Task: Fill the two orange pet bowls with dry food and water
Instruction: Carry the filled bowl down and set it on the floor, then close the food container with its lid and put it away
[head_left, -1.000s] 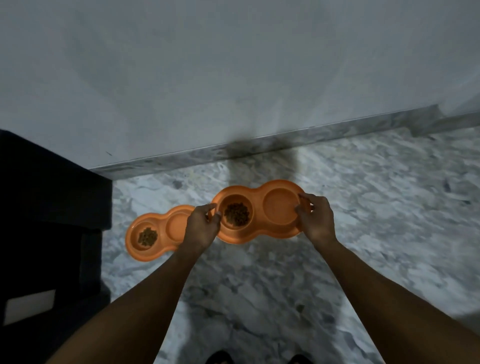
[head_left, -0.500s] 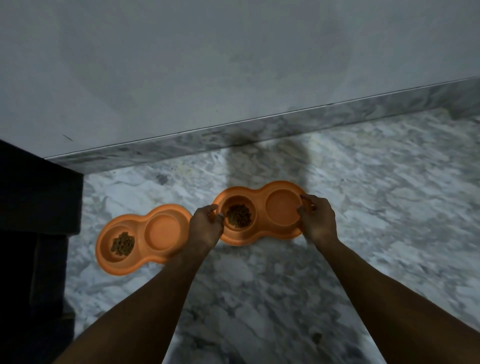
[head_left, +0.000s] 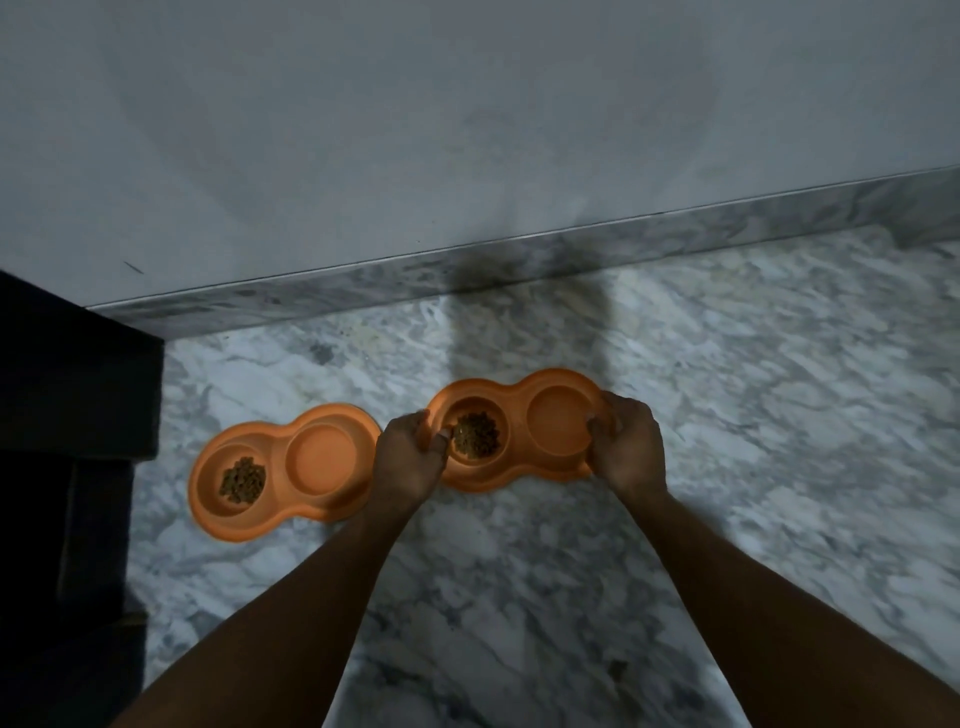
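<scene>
Right double bowl (head_left: 517, 415) on or just above the marble floor (head_left: 727, 415), near the wall skirting (head_left: 571, 254). Left hand (head_left: 408, 457): grip clamped on its left end, thumb over the rim beside the kibble (head_left: 475, 441). Right hand (head_left: 631, 449): grip clamped on its right end. Left double bowl (head_left: 283, 467) just beside, kibble in its left well.

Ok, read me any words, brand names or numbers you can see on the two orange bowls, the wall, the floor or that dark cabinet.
No text can be read anywhere in this view.
held orange bowl, gripped by the left hand and right hand: plain, no brand or mark shows.
other orange bowl: plain too.
wall, marble floor, dark cabinet: no label, number or sign shows.
</scene>
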